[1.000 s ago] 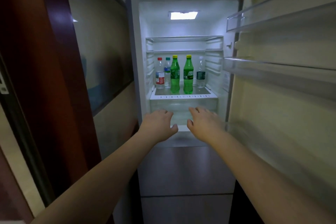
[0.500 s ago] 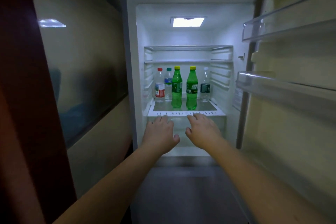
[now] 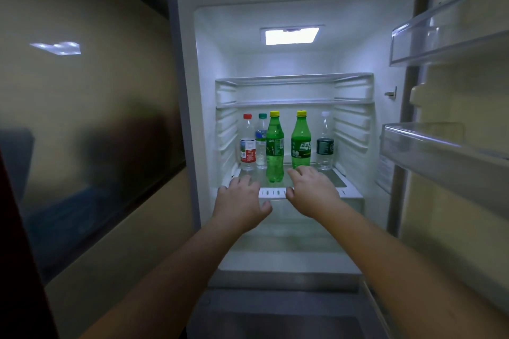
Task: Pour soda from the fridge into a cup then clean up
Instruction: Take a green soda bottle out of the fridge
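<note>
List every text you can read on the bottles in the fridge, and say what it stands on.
"雪" in large white characters, second one cut off: right green bottle.
Left green bottle: label turned away, unreadable.
Red-capped bottle, teal-capped bottle, clear bottle: labels too small.

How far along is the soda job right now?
Done: the white fridge stands open. In hand: the open right hand reaches at the right yellow-capped green soda bottle; the left hand holds nothing. Left: gripping, pouring, cleanup; no cup in view.
</note>
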`<state>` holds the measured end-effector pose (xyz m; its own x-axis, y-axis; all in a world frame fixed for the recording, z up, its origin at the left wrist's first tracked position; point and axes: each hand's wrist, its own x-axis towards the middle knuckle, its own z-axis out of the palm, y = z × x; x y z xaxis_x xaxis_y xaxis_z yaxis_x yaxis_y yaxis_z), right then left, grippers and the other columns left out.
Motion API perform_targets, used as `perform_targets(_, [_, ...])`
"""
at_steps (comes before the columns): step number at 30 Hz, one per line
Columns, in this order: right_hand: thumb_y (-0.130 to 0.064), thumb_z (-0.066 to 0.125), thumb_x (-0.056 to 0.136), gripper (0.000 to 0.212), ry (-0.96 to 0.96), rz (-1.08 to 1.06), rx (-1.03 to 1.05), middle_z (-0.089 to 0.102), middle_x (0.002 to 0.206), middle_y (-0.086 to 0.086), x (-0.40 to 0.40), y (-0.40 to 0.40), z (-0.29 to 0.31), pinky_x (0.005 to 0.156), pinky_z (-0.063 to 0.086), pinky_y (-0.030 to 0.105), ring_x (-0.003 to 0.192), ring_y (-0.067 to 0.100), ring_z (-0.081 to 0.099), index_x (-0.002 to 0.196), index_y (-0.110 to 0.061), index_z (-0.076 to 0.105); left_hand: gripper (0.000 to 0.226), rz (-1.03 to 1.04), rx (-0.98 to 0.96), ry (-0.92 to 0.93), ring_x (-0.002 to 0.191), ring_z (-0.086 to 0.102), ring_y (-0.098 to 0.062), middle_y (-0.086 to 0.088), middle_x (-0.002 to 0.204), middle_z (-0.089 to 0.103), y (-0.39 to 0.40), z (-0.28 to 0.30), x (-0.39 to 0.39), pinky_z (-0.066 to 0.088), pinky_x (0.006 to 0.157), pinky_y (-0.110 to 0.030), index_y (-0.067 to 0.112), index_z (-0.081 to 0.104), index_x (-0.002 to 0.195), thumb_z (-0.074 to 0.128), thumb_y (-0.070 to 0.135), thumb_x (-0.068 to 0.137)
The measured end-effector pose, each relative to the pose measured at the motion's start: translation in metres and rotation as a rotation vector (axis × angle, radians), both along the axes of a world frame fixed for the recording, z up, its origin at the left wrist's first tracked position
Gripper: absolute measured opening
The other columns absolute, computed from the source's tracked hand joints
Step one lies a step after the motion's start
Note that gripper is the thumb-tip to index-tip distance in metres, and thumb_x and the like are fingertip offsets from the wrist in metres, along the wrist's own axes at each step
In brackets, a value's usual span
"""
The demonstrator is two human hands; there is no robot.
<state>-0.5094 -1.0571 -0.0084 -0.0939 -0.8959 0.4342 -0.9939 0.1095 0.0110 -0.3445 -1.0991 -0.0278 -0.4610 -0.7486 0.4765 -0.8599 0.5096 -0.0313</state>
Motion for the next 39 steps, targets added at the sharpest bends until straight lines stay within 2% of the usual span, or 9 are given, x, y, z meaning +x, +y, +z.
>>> perform_targets(12, [-0.033, 0.039, 0.096, 0.052, 0.001, -0.016, -0.030, 0.044, 0.139, 0.008, -0.016, -0.068, 0.008, 0.100, 0.036, 0.036, 0.126, 0.023, 0.040, 0.144, -0.014, 0.033, 0.052, -0.027, 0.018, 0.039, 0.121, 0.045, -0.022, -0.001, 0.131, 0.050, -0.078, -0.002, -0.040, 0.039, 0.092, -0.039, 0.020, 0.051, 0.128, 0.042, 0.052, 0.089])
perform_targets(17, [-0.035, 0.040, 0.097, 0.054, -0.043, -0.009, -0.063, 0.043, 0.142, 0.008, -0.019, -0.103, 0.017, 0.103, 0.034, 0.035, 0.129, 0.024, 0.040, 0.146, -0.015, 0.031, 0.050, -0.061, 0.035, 0.129, 0.112, 0.053, -0.022, -0.002, 0.121, 0.057, -0.120, 0.003, -0.056, 0.041, 0.088, -0.039, 0.019, 0.055, 0.124, 0.042, 0.053, 0.089])
perform_targets(21, [-0.033, 0.042, 0.097, 0.055, -0.103, 0.026, -0.097, 0.042, 0.143, 0.009, -0.017, -0.134, 0.024, 0.105, 0.036, 0.037, 0.128, 0.025, 0.041, 0.147, -0.014, 0.030, 0.057, -0.043, 0.121, 0.165, 0.116, 0.052, -0.024, -0.004, 0.128, 0.054, -0.153, 0.008, -0.063, 0.045, 0.091, -0.041, 0.018, 0.051, 0.132, 0.042, 0.056, 0.090])
perform_targets(25, [-0.028, 0.040, 0.098, 0.050, -0.159, 0.008, -0.123, 0.045, 0.136, 0.009, -0.021, -0.157, 0.032, 0.099, 0.040, 0.037, 0.121, 0.026, 0.044, 0.145, -0.012, 0.031, 0.037, -0.089, 0.296, 0.312, 0.104, 0.058, -0.024, -0.002, 0.114, 0.061, -0.169, -0.001, -0.073, 0.051, 0.086, -0.039, 0.024, 0.057, 0.113, 0.054, 0.050, 0.086])
perform_targets(27, [-0.029, 0.040, 0.099, 0.054, -0.209, -0.007, -0.119, 0.040, 0.140, 0.008, -0.022, -0.166, 0.037, 0.102, 0.037, 0.037, 0.126, 0.024, 0.040, 0.148, -0.012, 0.024, 0.038, -0.081, 0.404, 0.390, 0.106, 0.058, -0.025, -0.001, 0.115, 0.060, -0.179, -0.009, -0.079, 0.051, 0.087, -0.039, 0.025, 0.057, 0.117, 0.058, 0.046, 0.085])
perform_targets(32, [-0.030, 0.048, 0.097, 0.056, -0.451, 0.042, -0.319, 0.040, 0.137, 0.004, -0.022, -0.190, 0.044, 0.098, 0.036, 0.033, 0.127, 0.021, 0.039, 0.145, -0.015, 0.026, 0.038, -0.171, 0.544, 0.952, 0.105, 0.060, -0.024, -0.003, 0.114, 0.064, -0.208, -0.026, -0.090, 0.050, 0.090, -0.038, 0.014, 0.054, 0.116, 0.062, 0.031, 0.083])
perform_targets(34, [-0.027, 0.049, 0.097, 0.060, -0.542, 0.046, -0.381, 0.033, 0.146, 0.004, -0.020, -0.199, 0.045, 0.103, 0.033, 0.032, 0.133, 0.021, 0.034, 0.148, -0.013, 0.021, 0.057, -0.205, 0.613, 1.086, 0.119, 0.052, -0.018, 0.004, 0.126, 0.055, -0.215, -0.031, -0.098, 0.044, 0.096, -0.033, 0.013, 0.046, 0.131, 0.072, 0.028, 0.082])
perform_targets(37, [-0.021, 0.048, 0.098, 0.065, -0.594, 0.023, -0.440, 0.025, 0.154, 0.008, -0.020, -0.211, 0.046, 0.103, 0.031, 0.026, 0.138, 0.022, 0.031, 0.152, -0.010, 0.013, 0.099, -0.193, 0.726, 1.162, 0.136, 0.041, -0.026, -0.004, 0.149, 0.041, -0.230, -0.039, -0.113, 0.039, 0.108, -0.044, 0.018, 0.026, 0.150, 0.083, 0.038, 0.071])
perform_targets(39, [-0.019, 0.047, 0.099, 0.062, -0.570, 0.021, -0.483, 0.031, 0.151, 0.013, -0.020, -0.222, 0.044, 0.101, 0.033, 0.023, 0.134, 0.023, 0.037, 0.151, -0.005, 0.015, 0.112, -0.177, 0.787, 1.169, 0.137, 0.039, -0.029, -0.006, 0.153, 0.036, -0.240, -0.044, -0.122, 0.039, 0.108, -0.048, 0.020, 0.020, 0.153, 0.087, 0.042, 0.066])
